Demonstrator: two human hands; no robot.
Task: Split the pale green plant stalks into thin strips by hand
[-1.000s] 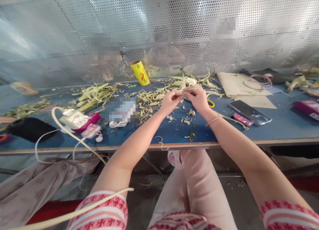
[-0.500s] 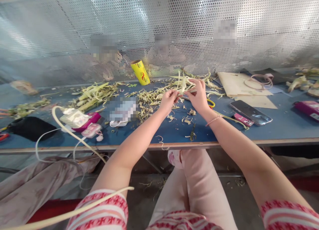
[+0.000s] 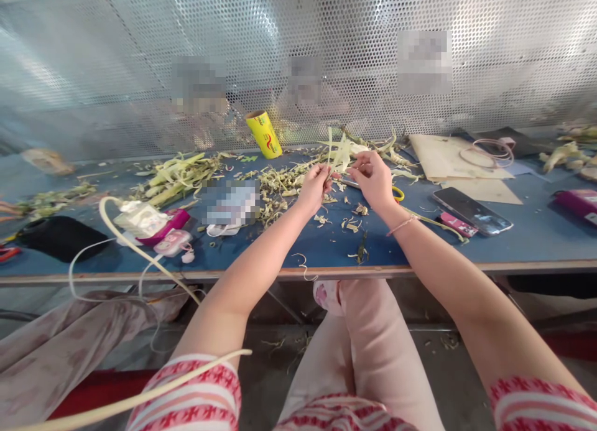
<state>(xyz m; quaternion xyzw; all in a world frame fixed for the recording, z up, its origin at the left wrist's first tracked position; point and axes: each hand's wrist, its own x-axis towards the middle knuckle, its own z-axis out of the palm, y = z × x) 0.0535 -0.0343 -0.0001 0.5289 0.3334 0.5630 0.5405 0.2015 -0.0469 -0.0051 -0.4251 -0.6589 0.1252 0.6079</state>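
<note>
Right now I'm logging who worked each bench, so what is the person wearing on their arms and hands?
Both arms are bare below short sleeves striped red, pink and white with a small red pattern. The left hand wears no glove or ring that shows. The right hand is also gloveless, with a thin pink bracelet at the wrist.

Bright daylight through the perforated screen (image 3: 298, 58), glare upper centre; wide-angle bowing at edges; blurred patches; soft shadows under tabletop (image 3: 536, 238).
</note>
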